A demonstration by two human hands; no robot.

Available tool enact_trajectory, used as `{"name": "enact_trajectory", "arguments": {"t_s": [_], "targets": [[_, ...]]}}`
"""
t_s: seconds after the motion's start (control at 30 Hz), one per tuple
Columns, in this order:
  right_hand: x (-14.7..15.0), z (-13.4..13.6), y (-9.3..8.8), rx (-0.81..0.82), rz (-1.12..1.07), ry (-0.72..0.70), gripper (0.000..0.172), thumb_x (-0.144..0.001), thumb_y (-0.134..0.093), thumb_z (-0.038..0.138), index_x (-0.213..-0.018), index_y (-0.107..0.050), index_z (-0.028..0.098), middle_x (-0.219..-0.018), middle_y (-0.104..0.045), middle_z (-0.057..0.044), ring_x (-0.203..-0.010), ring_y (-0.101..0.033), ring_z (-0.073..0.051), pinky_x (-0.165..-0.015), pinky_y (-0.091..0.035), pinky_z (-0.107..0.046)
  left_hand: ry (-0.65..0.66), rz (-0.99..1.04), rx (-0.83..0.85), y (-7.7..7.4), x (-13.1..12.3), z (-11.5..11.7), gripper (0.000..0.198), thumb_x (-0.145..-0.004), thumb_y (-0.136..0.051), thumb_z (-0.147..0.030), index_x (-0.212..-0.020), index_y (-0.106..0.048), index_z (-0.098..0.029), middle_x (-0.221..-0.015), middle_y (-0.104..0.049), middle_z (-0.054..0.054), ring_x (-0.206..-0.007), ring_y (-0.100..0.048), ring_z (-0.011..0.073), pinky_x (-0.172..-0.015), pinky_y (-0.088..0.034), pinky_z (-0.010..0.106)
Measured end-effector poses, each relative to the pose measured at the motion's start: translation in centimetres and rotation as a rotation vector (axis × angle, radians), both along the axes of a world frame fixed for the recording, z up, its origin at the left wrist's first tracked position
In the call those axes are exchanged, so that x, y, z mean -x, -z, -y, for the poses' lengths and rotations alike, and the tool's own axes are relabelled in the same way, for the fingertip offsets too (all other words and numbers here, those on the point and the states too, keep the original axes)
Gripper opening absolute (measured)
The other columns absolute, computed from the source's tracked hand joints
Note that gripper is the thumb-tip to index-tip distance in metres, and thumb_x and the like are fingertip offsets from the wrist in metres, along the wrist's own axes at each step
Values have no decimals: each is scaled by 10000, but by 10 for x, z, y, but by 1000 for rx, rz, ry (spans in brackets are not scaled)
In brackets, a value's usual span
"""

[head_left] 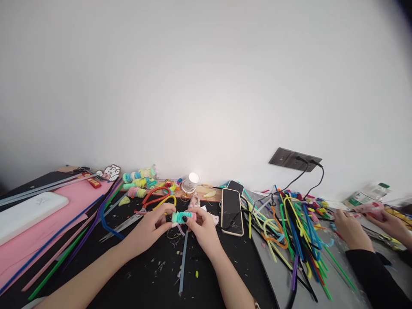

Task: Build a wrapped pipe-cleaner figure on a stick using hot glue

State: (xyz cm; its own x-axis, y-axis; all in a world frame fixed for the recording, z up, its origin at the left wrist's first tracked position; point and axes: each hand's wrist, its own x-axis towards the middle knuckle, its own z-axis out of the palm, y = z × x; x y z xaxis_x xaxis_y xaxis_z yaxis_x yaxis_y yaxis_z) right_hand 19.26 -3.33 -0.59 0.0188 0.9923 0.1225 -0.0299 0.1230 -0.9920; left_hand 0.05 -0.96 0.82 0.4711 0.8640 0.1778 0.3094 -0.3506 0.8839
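Observation:
Both hands hold a small teal, green and pink roll of coiled pipe cleaner [183, 217] over the black table. My left hand [153, 224] pinches its left end between thumb and fingers. My right hand [203, 226] grips the pink right end, with a dark-nailed thumb across the front. Just below the hands a translucent glue stick [183, 264] lies on the table. Partly hidden behind my right hand is a pinkish object [195, 201] whose kind I cannot make out. To the left lie orange-handled scissors [124, 225].
Similar coiled rolls [138, 175] lie along the wall, near a paper cup [190, 182]. A phone [232, 212] is right of my hands. Loose pipe cleaners [299, 234] cover the grey surface. At far right another person's hands [352, 231] work near a pink glue gun [370, 209].

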Motion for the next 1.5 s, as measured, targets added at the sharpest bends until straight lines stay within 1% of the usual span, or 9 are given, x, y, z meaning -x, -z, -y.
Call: {"name": "enact_trajectory", "arguments": {"t_s": [0.17, 0.33, 0.47, 0.7, 0.9, 1.17, 1.23, 1.33, 1.5], "targets": [[0, -1, 0, -3, -14, -3, 157, -687, -773, 268, -826, -718, 219, -707, -632, 8, -611, -553, -157, -544, -448, -256, 9, -23, 12, -4, -1, 1, 183, -856, -564, -357, -987, -568, -230, -645, -403, -63, -579, -388, 153, -587, -301, 267], [0, 0, 0, 2, -29, -5, 162, -685, -778, 268, -826, -719, 214, -709, -631, 12, -602, -553, -146, -541, -449, -249, 30, -58, 19, -9, 0, 2, 141, -875, -527, -334, -975, -556, -240, -677, -399, -56, -613, -391, 163, -625, -310, 275], [1, 1, 0, 0, -33, -11, 168, -692, -781, 288, -827, -717, 210, -718, -628, 9, -609, -552, -144, -550, -454, -250, 31, -68, 23, -8, 0, 2, 133, -871, -517, -319, -972, -555, -241, -698, -412, -48, -632, -396, 168, -646, -318, 282], [2, 1, -2, 0, -36, -14, 153, -706, -758, 300, -812, -704, 203, -694, -596, 16, -583, -523, -128, -533, -437, -237, 28, -48, 17, -7, 0, 1, 135, -865, -524, -339, -955, -566, -247, -768, -496, -22, -665, -447, 182, -652, -347, 286], [2, 0, -1, -6, -21, -22, 180, -716, -733, 316, -826, -684, 183, -694, -582, 15, -569, -501, -118, -510, -430, -227, 38, -118, 15, -9, -1, 0, 149, -873, -501, -337, -966, -534, -225, -718, -428, -43, -644, -410, 162, -630, -330, 269], [2, -1, 4, -25, -10, -33, 195, -749, -696, 332, -869, -667, 181, -688, -556, 18, -559, -490, -115, -508, -433, -231, 44, -128, -1, -6, 1, 1, 185, -882, -486, -342, -1019, -516, -221, -747, -467, -38, -663, -428, 160, -657, -357, 275], [2, -1, 3, -26, -1, -31, 194, -750, -694, 335, -868, -666, 184, -698, -559, 15, -571, -495, -119, -509, -431, -232, 46, -124, -6, -5, 1, 1, 185, -888, -489, -350, -1016, -516, -219, -758, -487, -36, -654, -429, 154, -649, -355, 271], [2, -1, 2, -16, 4, -31, 196, -745, -694, 340, -862, -663, 186, -692, -556, 16, -567, -497, -122, -511, -435, -236, 48, -119, -25, -6, 1, 0, 175, -887, -505, -351, -998, -523, -216, -725, -474, -43, -635, -427, 147, -625, -356, 262], [2, -1, 3, -18, 0, -29, 207, -742, -695, 353, -855, -658, 183, -676, -552, 21, -543, -485, -116, -505, -431, -238, 48, -97, -52, -6, 1, -1, 165, -893, -506, -353, -981, -537, -218, -714, -494, -41, -616, -444, 142, -593, -387, 254]]}}
